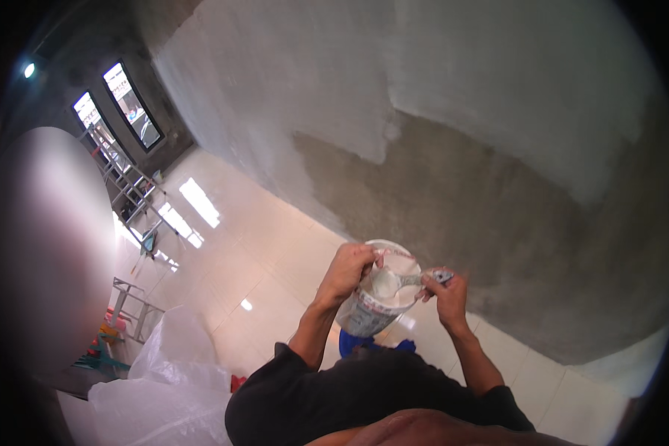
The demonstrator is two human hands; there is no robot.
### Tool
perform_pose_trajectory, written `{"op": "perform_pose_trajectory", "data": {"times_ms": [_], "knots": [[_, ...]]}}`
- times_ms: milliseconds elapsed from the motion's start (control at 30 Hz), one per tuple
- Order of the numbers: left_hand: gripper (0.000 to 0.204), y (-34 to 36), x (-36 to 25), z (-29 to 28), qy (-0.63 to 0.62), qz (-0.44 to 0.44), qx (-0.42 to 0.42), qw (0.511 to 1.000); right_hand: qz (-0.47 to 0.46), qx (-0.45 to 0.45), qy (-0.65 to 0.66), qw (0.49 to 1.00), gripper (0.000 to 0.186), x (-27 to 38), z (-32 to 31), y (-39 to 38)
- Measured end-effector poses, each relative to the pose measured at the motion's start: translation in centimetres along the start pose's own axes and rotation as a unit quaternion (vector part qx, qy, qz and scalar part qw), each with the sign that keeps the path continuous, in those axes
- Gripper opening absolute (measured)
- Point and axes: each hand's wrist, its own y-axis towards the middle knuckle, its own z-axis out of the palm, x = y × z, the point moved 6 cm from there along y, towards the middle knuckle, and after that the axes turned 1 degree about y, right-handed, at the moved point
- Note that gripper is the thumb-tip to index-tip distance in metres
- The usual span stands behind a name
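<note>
The left hand [349, 271] pinches the rim of one bucket [366, 320], held before the body; the right hand [449, 299] has its fingers wrapped round the handle of one paint-smeared tool [410, 280], its head in the bucket's white paint [398, 263]. Left on the floor [241, 297], one plastic sheet [163, 383]. Farther: one patchily coated wall [461, 175], at least one ladder [130, 181], two windows [133, 105].
</note>
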Motion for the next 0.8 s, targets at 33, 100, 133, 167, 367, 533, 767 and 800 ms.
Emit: {"op": "perform_pose_trajectory", "data": {"times_ms": [33, 100, 133, 167, 367, 533, 767, 800], "knots": [[0.026, -0.1, 0.4, 0.1, -0.006, -0.03, -0.007, 1.0, 0.004, 0.0, 0.011, 1.0, 0.013, 0.0, -0.1, 0.1], [0.026, 0.5, 0.9, 0.4, -0.018, -0.019, 0.012, 1.0, 0.02, 0.0, 0.031, 0.999, 0.013, 0.0, -0.2, 0.1], [0.026, 0.6, 1.4, 0.2, -0.022, -0.023, 0.018, 0.999, 0.014, -0.003, 0.034, 0.999, 0.013, 0.2, -0.2, 0.1], [0.025, 1.2, 1.2, 0.1, -0.015, 0.011, 0.022, 1.0, 0.008, -0.005, 0.037, 0.999, 0.013, 0.7, -0.1, 0.2], [0.026, 0.7, 2.2, 0.0, 0.001, 0.052, 0.013, 0.999, 0.011, -0.016, 0.016, 1.0, 0.014, -0.4, 0.0, -0.4], [0.027, 0.7, 2.1, 0.0, -0.01, 0.025, 0.019, 0.999, 0.021, -0.028, -0.009, 0.999, 0.014, -0.4, 0.3, -0.4], [0.025, 1.1, 1.7, 0.3, -0.003, 0.037, 0.031, 0.999, 0.021, -0.049, -0.015, 0.998, 0.015, -0.3, -0.1, -0.3], [0.025, 1.0, 1.9, 0.4, -0.005, 0.036, 0.025, 0.999, 0.031, -0.048, -0.006, 0.998, 0.015, -0.5, -0.1, -0.5]]}}
